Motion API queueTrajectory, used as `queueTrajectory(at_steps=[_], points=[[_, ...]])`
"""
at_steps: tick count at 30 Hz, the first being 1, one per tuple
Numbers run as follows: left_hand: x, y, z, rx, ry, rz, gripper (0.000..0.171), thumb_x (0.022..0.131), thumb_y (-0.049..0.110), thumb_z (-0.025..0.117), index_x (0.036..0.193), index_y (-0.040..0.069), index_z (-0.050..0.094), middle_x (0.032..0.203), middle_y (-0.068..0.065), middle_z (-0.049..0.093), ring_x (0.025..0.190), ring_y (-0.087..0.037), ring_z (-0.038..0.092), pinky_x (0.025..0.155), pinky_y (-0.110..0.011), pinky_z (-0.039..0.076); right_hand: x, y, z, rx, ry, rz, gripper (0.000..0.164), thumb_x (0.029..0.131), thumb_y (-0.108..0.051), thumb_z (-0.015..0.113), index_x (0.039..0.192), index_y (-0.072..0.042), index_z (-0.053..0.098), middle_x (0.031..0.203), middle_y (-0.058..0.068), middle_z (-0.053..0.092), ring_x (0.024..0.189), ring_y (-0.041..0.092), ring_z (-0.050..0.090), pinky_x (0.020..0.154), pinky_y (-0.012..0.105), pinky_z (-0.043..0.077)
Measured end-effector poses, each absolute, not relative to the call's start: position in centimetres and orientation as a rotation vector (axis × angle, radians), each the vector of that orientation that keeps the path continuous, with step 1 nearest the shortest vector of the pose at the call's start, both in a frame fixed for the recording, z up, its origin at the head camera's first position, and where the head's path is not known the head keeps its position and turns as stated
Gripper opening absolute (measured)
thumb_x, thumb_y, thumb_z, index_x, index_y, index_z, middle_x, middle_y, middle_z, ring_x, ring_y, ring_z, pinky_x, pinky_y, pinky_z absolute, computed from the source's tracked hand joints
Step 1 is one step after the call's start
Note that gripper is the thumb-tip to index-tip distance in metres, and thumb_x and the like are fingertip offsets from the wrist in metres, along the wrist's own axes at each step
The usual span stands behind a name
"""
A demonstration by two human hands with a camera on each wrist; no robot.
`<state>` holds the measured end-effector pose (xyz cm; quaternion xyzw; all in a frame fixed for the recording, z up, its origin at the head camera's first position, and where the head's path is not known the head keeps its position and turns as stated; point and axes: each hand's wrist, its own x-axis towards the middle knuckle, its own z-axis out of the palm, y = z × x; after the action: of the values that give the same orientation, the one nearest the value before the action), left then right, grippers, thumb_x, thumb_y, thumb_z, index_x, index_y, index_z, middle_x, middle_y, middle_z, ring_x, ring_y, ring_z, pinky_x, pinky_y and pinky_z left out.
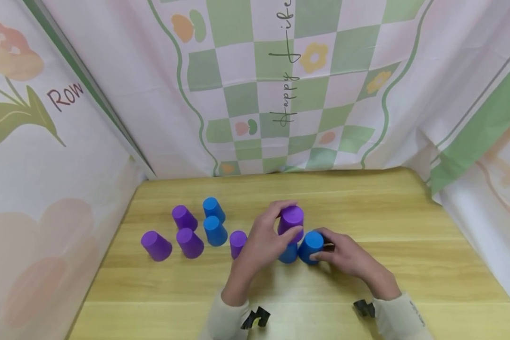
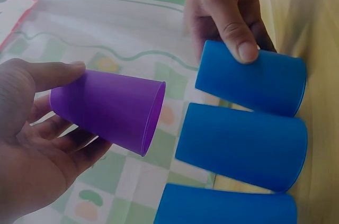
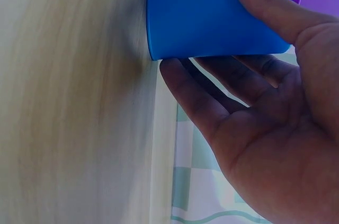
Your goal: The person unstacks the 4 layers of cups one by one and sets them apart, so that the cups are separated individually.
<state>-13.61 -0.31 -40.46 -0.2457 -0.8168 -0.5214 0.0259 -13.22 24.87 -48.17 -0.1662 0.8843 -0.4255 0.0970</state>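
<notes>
My left hand [image 1: 261, 241] grips a purple cup [image 1: 291, 224] between thumb and fingers, mouth downward, raised above the blue cups. In the left wrist view that purple cup [image 2: 108, 105] hangs apart from a row of upturned blue cups. My right hand [image 1: 344, 252] holds the rightmost blue cup [image 1: 311, 246], thumb on one side and fingers along the other; its rim is down at the tabletop in the right wrist view. Beside it stands a middle blue cup [image 2: 241, 144], and a third blue cup [image 2: 228, 205] is cut off by the frame, hidden behind my left hand in the head view.
Left of my hands stand upturned purple cups [image 1: 190, 243] and two blue cups [image 1: 215, 231]. Another purple cup [image 1: 238, 243] is close by my left wrist, partly covered. A patterned curtain [image 1: 280, 94] borders the back of the wooden table [image 1: 386, 203].
</notes>
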Motion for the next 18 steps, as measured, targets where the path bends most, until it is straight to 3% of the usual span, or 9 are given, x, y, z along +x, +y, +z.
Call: queueTrajectory(at_steps=[18], points=[[-13.1,-3.0,-40.6,-0.682,-2.439,-1.643,0.053,0.098,0.016,0.076,0.147,0.018,0.056,0.14,-0.003,0.065,0.131,-0.017,0.063,0.108,-0.035,0.057,-13.2,24.8,-48.3,-0.5,2.619,-1.255,0.045,0.096,-0.03,0.078,0.135,-0.011,0.063,0.125,0.012,0.072,0.117,0.037,0.069,0.1,0.057,0.059]])
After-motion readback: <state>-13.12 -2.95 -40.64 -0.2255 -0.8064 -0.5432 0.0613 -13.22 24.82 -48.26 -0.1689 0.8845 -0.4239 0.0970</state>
